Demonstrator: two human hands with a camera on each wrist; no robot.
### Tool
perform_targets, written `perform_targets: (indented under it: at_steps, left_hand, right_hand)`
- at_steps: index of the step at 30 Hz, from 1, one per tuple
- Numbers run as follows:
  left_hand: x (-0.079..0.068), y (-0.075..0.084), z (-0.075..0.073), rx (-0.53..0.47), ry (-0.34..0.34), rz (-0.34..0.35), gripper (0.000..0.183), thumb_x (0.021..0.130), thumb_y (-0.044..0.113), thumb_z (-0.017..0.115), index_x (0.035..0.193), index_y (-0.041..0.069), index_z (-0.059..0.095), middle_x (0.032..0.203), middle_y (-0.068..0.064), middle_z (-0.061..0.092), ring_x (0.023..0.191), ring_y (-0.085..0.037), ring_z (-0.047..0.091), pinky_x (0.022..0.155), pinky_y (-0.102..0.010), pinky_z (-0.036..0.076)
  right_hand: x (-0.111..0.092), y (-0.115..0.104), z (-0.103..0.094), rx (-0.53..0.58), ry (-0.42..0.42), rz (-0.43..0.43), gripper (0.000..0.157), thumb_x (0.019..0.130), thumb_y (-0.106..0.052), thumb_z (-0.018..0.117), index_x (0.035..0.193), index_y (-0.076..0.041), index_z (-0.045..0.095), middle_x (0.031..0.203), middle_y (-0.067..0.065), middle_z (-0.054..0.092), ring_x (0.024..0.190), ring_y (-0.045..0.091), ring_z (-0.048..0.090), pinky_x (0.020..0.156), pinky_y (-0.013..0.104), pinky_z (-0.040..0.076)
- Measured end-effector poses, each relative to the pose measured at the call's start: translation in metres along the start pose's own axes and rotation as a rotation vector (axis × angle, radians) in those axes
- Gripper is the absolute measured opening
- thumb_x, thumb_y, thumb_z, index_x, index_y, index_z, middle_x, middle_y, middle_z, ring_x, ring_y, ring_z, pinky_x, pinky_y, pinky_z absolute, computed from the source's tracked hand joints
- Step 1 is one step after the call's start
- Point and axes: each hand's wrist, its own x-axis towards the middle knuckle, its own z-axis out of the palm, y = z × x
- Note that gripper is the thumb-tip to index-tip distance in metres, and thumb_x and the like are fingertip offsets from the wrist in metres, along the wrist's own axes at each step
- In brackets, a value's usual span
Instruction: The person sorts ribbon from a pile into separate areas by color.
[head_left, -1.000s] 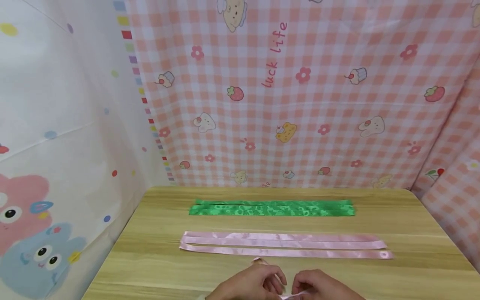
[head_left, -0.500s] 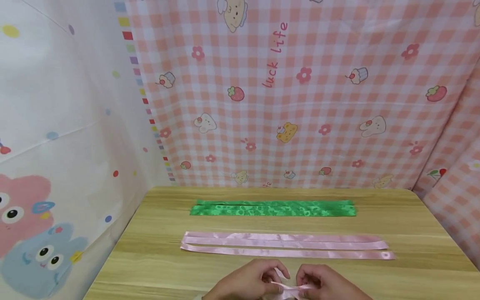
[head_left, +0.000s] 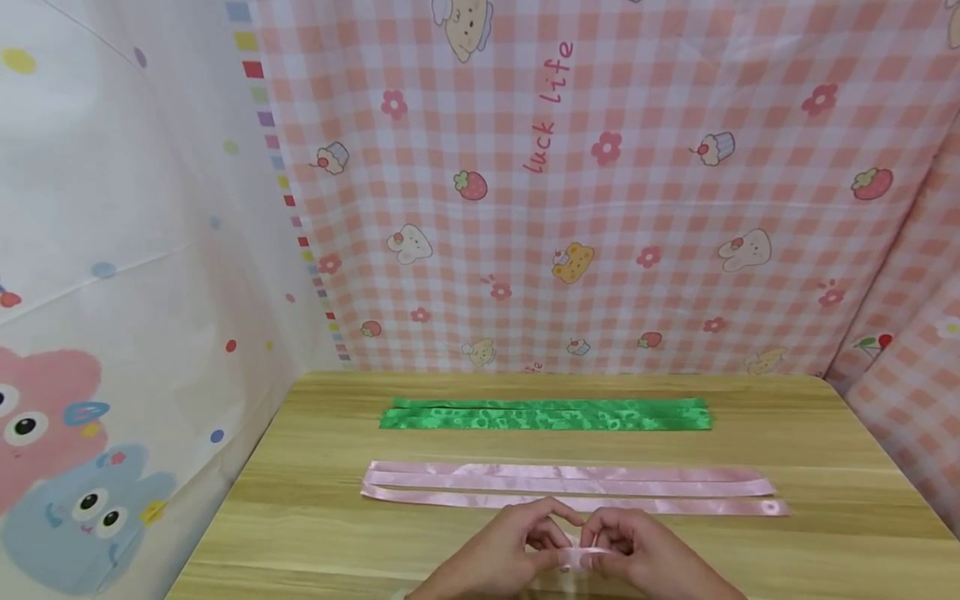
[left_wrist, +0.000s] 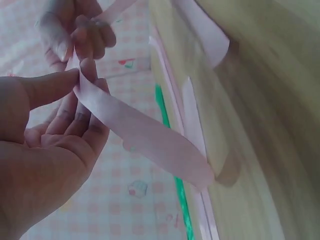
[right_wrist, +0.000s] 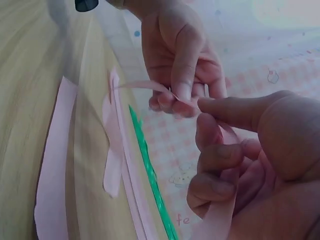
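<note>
A pink satin ribbon (head_left: 576, 557) is stretched between my two hands at the near side of the table. My left hand (head_left: 506, 546) pinches it between thumb and fingers. Close beside it, my right hand (head_left: 645, 552) pinches the same ribbon, the fingertips of both hands almost meeting. From the left hand's pinch, a length of ribbon (left_wrist: 145, 137) droops toward the tabletop in the left wrist view. In the right wrist view, another length of ribbon (right_wrist: 217, 215) runs down through the right palm, under curled fingers (right_wrist: 212, 185).
Pink ribbon strips (head_left: 480, 481) lie side by side across the wooden table (head_left: 300, 533), just beyond the hands. Farther back lie green ribbon strips (head_left: 540, 417). A pink checked cloth (head_left: 675, 208) hangs behind the table, and a white printed cloth (head_left: 172, 292) on the left.
Both hands have moved up and away from the table's near side, carrying the ribbon from the bottom edge of the head view. Their fingertips have come closer together. The strips on the table stay put.
</note>
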Motion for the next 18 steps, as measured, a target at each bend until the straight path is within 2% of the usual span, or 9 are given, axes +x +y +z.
perform_targets:
  at_steps: [3,5,8,10,11,12,14,16,18]
  left_hand:
    - [-0.003,0.000,-0.006,-0.006,0.001,-0.021,0.029,0.096,0.004,0.063,0.122,0.015,0.057,0.086,-0.001,0.072,0.078,-0.001,0.064,0.076,-0.018,0.051]
    - [-0.005,0.000,-0.010,-0.008,-0.022,-0.035,0.028,0.096,0.006,0.062,0.122,0.015,0.056,0.088,-0.003,0.072,0.080,-0.002,0.064,0.077,-0.019,0.051]
    - [-0.004,0.001,-0.011,-0.026,-0.104,-0.054,0.034,0.099,0.012,0.061,0.131,0.016,0.052,0.098,-0.001,0.073,0.088,-0.002,0.066,0.083,-0.020,0.051]
    - [-0.001,0.002,-0.007,-0.056,-0.152,-0.055,0.037,0.100,0.019,0.060,0.135,0.017,0.049,0.104,-0.002,0.073,0.094,-0.001,0.066,0.087,-0.021,0.051]
    - [0.000,0.003,-0.005,-0.072,-0.163,-0.056,0.038,0.101,0.021,0.060,0.136,0.018,0.048,0.104,-0.001,0.073,0.094,-0.001,0.066,0.086,-0.021,0.052]
    - [0.001,0.003,-0.002,-0.104,-0.162,-0.058,0.037,0.101,0.021,0.060,0.136,0.019,0.048,0.102,-0.004,0.074,0.091,-0.001,0.067,0.084,-0.020,0.052]
    - [0.002,0.002,0.000,-0.175,-0.134,-0.051,0.035,0.100,0.020,0.061,0.133,0.018,0.050,0.097,-0.011,0.074,0.085,-0.001,0.067,0.079,-0.020,0.053]
    - [0.002,0.001,-0.002,-0.233,-0.096,-0.036,0.034,0.098,0.015,0.063,0.130,0.014,0.051,0.093,-0.018,0.072,0.079,-0.002,0.067,0.076,-0.024,0.056]
    - [-0.001,0.001,-0.009,-0.272,-0.055,-0.020,0.035,0.096,0.011,0.065,0.129,0.012,0.053,0.093,-0.023,0.071,0.075,-0.004,0.067,0.075,-0.031,0.058]
  right_hand:
    - [-0.003,0.000,-0.004,0.040,-0.022,0.037,0.008,0.096,-0.008,0.063,0.103,-0.005,0.061,0.074,-0.006,0.058,0.069,-0.005,0.051,0.058,0.020,0.047]
    - [-0.006,0.000,-0.008,0.089,-0.040,0.072,0.011,0.098,-0.009,0.061,0.108,-0.004,0.059,0.073,-0.006,0.054,0.069,-0.004,0.049,0.058,0.022,0.045]
    - [-0.009,-0.001,-0.010,0.153,-0.071,0.050,0.016,0.100,-0.007,0.056,0.115,-0.003,0.054,0.068,0.006,0.046,0.068,-0.004,0.045,0.056,0.023,0.042]
    - [-0.008,-0.003,-0.008,0.189,-0.096,-0.002,0.018,0.101,-0.004,0.053,0.119,-0.001,0.050,0.072,0.019,0.048,0.071,-0.004,0.048,0.059,0.024,0.045]
    - [-0.006,-0.004,-0.006,0.208,-0.106,-0.016,0.019,0.101,-0.003,0.051,0.120,0.000,0.048,0.073,0.020,0.050,0.073,-0.004,0.050,0.061,0.024,0.047]
    - [-0.005,-0.005,-0.005,0.211,-0.111,-0.041,0.019,0.101,-0.002,0.051,0.120,0.000,0.046,0.076,0.022,0.054,0.076,-0.003,0.053,0.064,0.025,0.050]
    - [-0.004,-0.009,-0.001,0.230,-0.107,-0.038,0.018,0.101,-0.002,0.051,0.118,0.001,0.045,0.078,0.023,0.056,0.078,-0.002,0.055,0.067,0.025,0.051]
    - [-0.004,-0.013,-0.001,0.214,-0.085,-0.021,0.017,0.101,-0.003,0.052,0.116,0.001,0.044,0.076,0.017,0.056,0.077,-0.002,0.055,0.069,0.027,0.053]
    - [-0.007,-0.016,-0.004,0.196,-0.051,-0.002,0.016,0.101,-0.004,0.053,0.114,-0.001,0.045,0.074,0.012,0.053,0.073,-0.001,0.051,0.064,0.027,0.050]
